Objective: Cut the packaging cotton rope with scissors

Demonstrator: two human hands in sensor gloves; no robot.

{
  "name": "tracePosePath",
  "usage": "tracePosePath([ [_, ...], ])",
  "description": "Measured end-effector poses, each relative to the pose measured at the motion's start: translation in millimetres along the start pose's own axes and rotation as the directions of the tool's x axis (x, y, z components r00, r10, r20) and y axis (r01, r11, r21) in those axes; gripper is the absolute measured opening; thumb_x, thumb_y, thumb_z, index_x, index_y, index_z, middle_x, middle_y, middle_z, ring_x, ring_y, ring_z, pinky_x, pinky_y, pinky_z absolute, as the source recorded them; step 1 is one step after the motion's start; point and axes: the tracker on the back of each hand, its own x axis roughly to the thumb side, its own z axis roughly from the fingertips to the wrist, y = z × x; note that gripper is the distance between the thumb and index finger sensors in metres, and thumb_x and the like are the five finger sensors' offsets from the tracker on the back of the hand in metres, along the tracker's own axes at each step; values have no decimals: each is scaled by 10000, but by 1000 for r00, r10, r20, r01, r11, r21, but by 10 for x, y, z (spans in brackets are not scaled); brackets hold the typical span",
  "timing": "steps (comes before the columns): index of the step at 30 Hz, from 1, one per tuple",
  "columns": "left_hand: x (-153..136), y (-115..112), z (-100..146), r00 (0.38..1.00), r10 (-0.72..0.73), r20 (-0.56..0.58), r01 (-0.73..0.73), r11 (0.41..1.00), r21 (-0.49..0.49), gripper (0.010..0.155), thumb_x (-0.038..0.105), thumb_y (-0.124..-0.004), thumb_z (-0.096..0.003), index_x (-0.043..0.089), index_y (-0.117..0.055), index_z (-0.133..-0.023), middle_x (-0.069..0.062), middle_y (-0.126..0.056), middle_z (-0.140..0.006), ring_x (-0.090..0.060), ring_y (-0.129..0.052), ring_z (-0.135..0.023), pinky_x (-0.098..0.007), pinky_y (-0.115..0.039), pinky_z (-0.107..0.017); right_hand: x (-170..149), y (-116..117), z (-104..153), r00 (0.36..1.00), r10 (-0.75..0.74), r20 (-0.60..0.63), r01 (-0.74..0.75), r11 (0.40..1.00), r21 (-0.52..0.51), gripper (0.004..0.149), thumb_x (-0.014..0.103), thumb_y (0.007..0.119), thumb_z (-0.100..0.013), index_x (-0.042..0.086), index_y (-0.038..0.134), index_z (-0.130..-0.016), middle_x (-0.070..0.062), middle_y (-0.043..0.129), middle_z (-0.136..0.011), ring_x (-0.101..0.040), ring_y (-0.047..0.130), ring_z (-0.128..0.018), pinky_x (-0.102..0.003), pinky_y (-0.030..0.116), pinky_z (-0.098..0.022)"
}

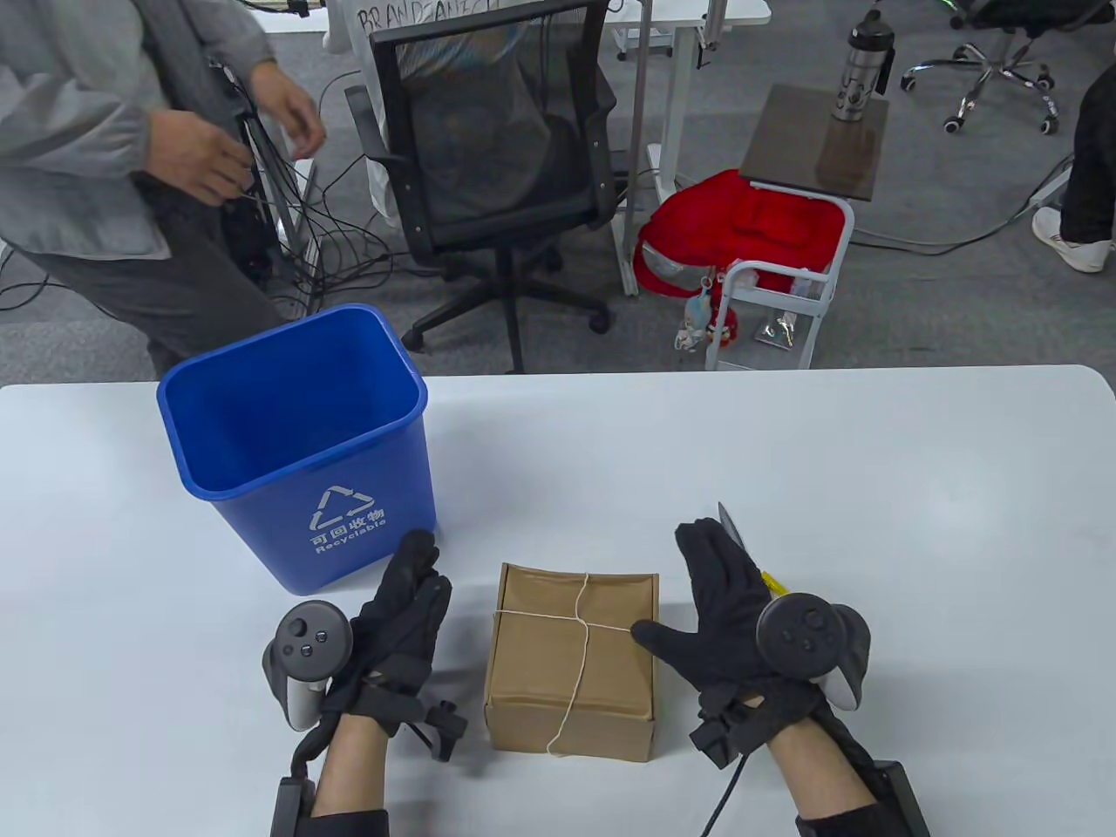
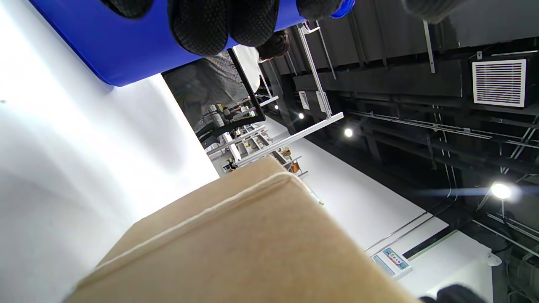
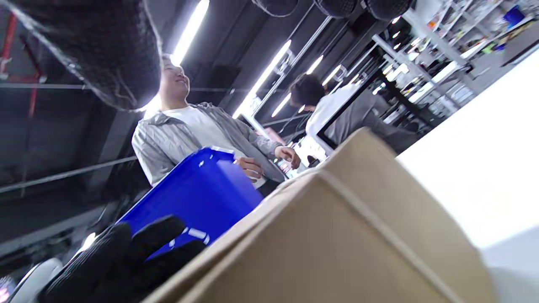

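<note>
A brown cardboard box (image 1: 571,671) lies on the white table (image 1: 872,488), tied crosswise with white cotton rope (image 1: 582,621). My left hand (image 1: 403,606) is open just left of the box, fingers stretched out, apart from it. My right hand (image 1: 722,602) is open at the box's right side, its thumb at the box's top right edge. Scissors (image 1: 729,521) lie behind and partly under the right hand; a blade tip and a bit of yellow handle show. The box (image 2: 252,248) and rope (image 2: 189,222) fill the left wrist view. The right wrist view also shows the box (image 3: 337,248) and rope (image 3: 379,229).
A blue recycling bin (image 1: 296,436) stands on the table behind my left hand, and shows in the left wrist view (image 2: 126,50) and the right wrist view (image 3: 198,189). A person (image 1: 96,148) and an office chair (image 1: 497,166) are beyond the table's far edge.
</note>
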Motion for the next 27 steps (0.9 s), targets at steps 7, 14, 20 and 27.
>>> tracePosePath([
  [7, -1, 2, 1, 1000, -13, 3, 13, 1000, 11, 715, 540, -607, -590, 201, -366, -1172, -280, -479, -1132, -571, -613, -979, -752, -491, -654, -337, -166, 176, 999, -42, 0, 42, 987, -154, 869, 553, 808, -473, 71, 447, -1100, -298, 405, -1144, -590, 456, -971, -840, 379, -621],
  [14, 5, -74, 20, 1000, -17, 6, 17, 1000, -16, 713, 535, -608, -590, 195, -370, -1170, -281, -484, -1129, -575, -617, -974, -754, -493, -650, -314, -178, 206, 997, 75, -9, -75, 985, -157, 848, 543, 820, -471, 68, 488, -1091, -295, 450, -1136, -583, 497, -957, -836, 389, -623],
  [20, 2, -86, 20, 1000, 4, -5, -4, 1000, -22, 713, 535, -607, -590, 196, -368, -1171, -280, -485, -1129, -573, -615, -976, -753, -493, -650, -361, -171, -27, 912, 335, -239, -344, 939, 5, 783, 533, 827, -486, 6, 633, -1032, -341, 672, -1008, -562, 765, -739, -665, 710, -425],
  [27, -46, -92, 10, 999, 37, -32, -38, 999, -28, 714, 534, -604, -592, 191, -365, -1171, -284, -483, -1127, -575, -615, -973, -752, -493, -650, -593, -16, -362, 581, 652, -487, -402, 750, 525, 904, 570, 821, -484, -29, 475, -1064, -356, 730, -949, -546, 858, -641, -610, 793, -352],
])
